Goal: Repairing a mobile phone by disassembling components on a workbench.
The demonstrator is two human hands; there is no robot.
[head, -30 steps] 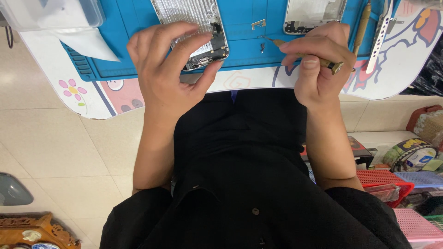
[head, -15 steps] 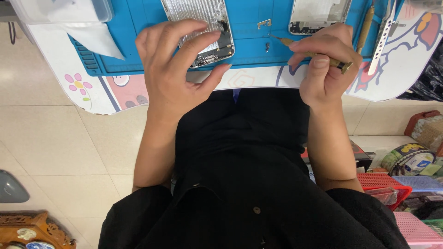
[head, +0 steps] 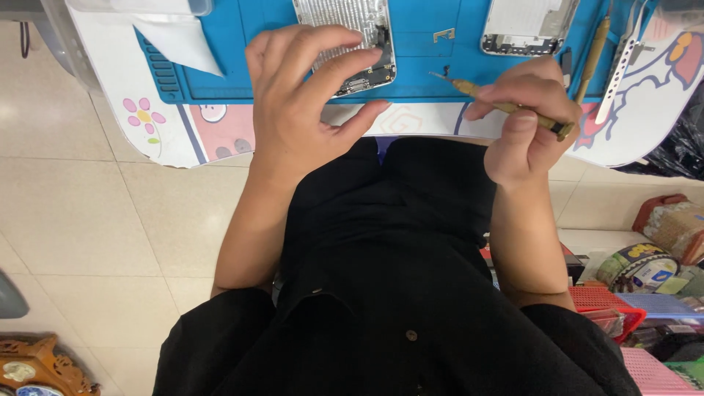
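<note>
An opened phone body (head: 350, 29) with bare metal insides lies on a blue work mat (head: 425, 59). My left hand (head: 301, 103) grips its near end, fingers on its left side and thumb along its near right corner. My right hand (head: 524, 117) is shut on a thin brass-coloured screwdriver (head: 506, 108), its tip pointing left over the mat, a short way right of the phone body. A second opened phone shell (head: 524, 26) lies further back on the mat.
The mat sits on a white table (head: 169, 125) with cartoon prints. A white cloth (head: 180, 40) lies at the mat's left. Tweezers (head: 620, 62) and other thin tools rest at the right. Baskets and boxes (head: 645, 293) stand on the tiled floor at right.
The view has shifted down slightly. My right hand has lowered a little with the screwdriver; my left hand keeps its hold on the phone body.
</note>
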